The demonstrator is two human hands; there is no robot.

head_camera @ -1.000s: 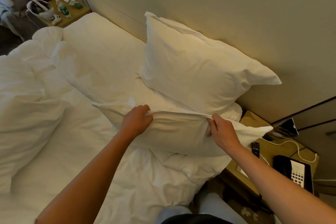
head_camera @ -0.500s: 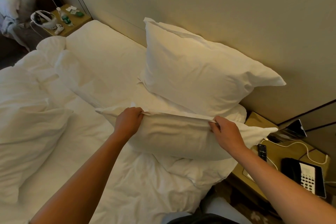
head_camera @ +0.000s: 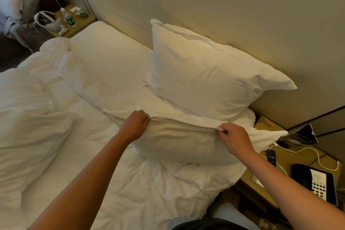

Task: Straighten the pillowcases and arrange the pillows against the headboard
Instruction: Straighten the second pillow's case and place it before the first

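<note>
Over the last second the near pillow [head_camera: 179, 144] has hardly shifted on the bed [head_camera: 115, 188]: both hands grip its upper seam at much the same spots as before, and the seam now runs as a tauter, straighter line between them, which suggests the case is being pulled flat along its length rather than the pillow being carried anywhere. The left hand [head_camera: 135, 124] is closed into a near fist, fingers curled over the seam toward the pillow's left end, bunching a fold of fabric inside the grip. The right hand [head_camera: 233, 138] is closed more lightly, thumb and fingertips pinching the same edge close to the right end, with the rest of the hand resting on the pillow's face. The pillow lies lengthwise across the rumpled duvet [head_camera: 33, 117], its right corner hanging over the bedside desk [head_camera: 291, 158] where a remote [head_camera: 271, 157] and a phone [head_camera: 315, 183] lie. Behind it a second pillow [head_camera: 205, 78] already leans upright against the headboard [head_camera: 205, 5], its lower edge sitting just past the held seam. The judgement here is that one pillow is placed and this one is mid-straightening; it has yet to be stood against the headboard alongside or in front of the other.
</note>
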